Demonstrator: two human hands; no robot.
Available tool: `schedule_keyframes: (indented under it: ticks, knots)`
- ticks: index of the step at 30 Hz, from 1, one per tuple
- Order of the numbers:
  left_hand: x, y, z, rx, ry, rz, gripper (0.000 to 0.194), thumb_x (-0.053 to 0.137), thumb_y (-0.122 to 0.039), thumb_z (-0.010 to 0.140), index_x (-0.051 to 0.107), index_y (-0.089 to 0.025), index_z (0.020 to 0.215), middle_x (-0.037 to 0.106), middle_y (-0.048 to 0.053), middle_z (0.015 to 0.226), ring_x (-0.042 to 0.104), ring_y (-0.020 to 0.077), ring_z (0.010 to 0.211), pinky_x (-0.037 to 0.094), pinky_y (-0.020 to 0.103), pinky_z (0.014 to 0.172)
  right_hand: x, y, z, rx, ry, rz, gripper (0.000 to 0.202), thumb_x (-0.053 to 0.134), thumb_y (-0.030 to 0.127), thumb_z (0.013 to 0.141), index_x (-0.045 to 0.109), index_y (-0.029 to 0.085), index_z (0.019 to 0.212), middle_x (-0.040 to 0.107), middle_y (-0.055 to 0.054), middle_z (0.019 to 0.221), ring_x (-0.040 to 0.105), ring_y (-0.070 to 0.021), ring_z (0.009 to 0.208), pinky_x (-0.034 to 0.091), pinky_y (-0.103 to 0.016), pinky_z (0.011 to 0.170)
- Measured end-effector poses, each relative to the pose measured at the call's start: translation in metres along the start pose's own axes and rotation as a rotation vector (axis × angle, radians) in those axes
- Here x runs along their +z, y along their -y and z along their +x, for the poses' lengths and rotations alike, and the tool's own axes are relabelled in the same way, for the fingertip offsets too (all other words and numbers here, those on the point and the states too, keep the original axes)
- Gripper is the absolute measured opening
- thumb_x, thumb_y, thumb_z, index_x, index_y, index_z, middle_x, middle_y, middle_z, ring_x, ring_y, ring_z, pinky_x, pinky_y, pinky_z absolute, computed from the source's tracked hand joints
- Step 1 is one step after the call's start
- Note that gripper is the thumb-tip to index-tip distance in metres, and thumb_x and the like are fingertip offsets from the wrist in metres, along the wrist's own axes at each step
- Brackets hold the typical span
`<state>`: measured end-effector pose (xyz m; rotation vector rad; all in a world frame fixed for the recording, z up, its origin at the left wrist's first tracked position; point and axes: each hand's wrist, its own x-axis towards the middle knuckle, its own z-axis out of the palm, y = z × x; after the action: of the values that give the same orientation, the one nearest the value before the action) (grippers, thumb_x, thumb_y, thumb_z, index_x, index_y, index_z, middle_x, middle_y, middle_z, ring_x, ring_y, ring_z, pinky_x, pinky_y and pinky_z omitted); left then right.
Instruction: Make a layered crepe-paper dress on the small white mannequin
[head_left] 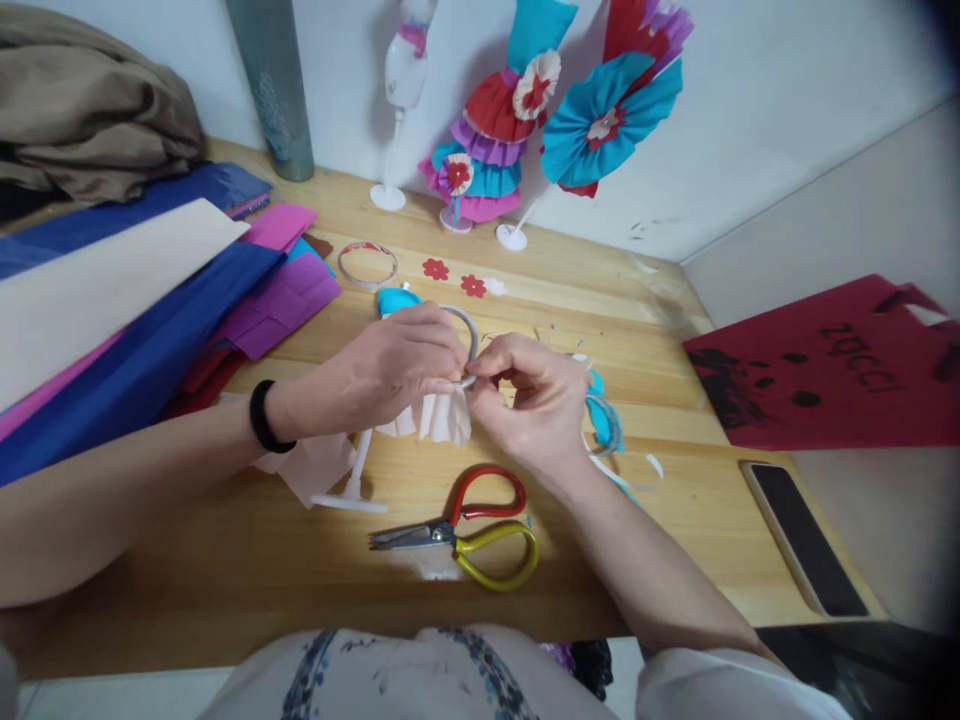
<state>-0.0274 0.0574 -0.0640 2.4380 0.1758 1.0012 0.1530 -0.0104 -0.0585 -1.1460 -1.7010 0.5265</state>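
Your left hand [412, 360] and right hand [532, 395] pinch the gathered top of the pale frill [448, 420] beside the grey loop [473, 335], over the bench [300, 580], seemingly working that edge, so the next move calls for firmly held gathers.

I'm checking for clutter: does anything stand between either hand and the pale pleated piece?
Nothing visible does: the left hand and right hand meet at the upper edge of the pale pleated piece. The scissors lie apart, nearer the person's body.
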Motion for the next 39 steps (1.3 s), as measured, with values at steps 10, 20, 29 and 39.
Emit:
schedule_keyframes:
  ticks: [10,20,29,39]
  knots:
    - [-0.009,0.001,0.003,-0.16,-0.055,-0.17,0.025,0.056,-0.031,0.097,0.069,-0.02,0.079,0.075,0.006,0.088,0.068,0.019,0.089,0.052,0.036,0.09,-0.006,-0.002,0.004,0.046,0.023,0.16,0.013,0.064,0.011,0.075,0.067,0.022,0.081,0.06,0.005,0.065,0.054,-0.0099,0.057,0.047,-0.024,0.054]
    - [-0.007,0.01,-0.001,-0.132,-0.112,-0.299,0.023,0.06,-0.035,0.097,0.072,-0.02,0.084,0.077,0.007,0.093,0.07,0.0185,0.093,0.054,0.034,0.089,-0.013,0.0,0.013,0.274,0.08,0.525,0.013,0.07,0.02,0.072,0.064,0.021,0.083,0.065,0.005,0.06,0.055,-0.0095,0.048,0.038,-0.021,0.042]
    - [-0.005,0.016,-0.006,-0.155,-0.15,-0.377,0.02,0.062,-0.032,0.097,0.075,-0.019,0.089,0.077,0.008,0.093,0.071,0.019,0.094,0.055,0.034,0.09,-0.022,0.003,0.019,0.287,-0.019,0.808,0.002,0.068,0.024,0.08,0.07,0.023,0.079,0.035,0.011,0.039,0.018,-0.0058,0.036,0.02,-0.025,0.043]
    - [-0.006,0.014,-0.007,-0.2,-0.154,-0.436,0.018,0.064,-0.032,0.095,0.075,-0.02,0.089,0.077,0.008,0.095,0.071,0.0189,0.094,0.056,0.035,0.091,-0.032,-0.013,0.025,0.228,-0.276,0.509,0.004,0.072,0.028,0.076,0.072,0.025,0.079,0.052,0.006,0.053,0.03,-0.0081,0.041,0.021,-0.026,0.041]
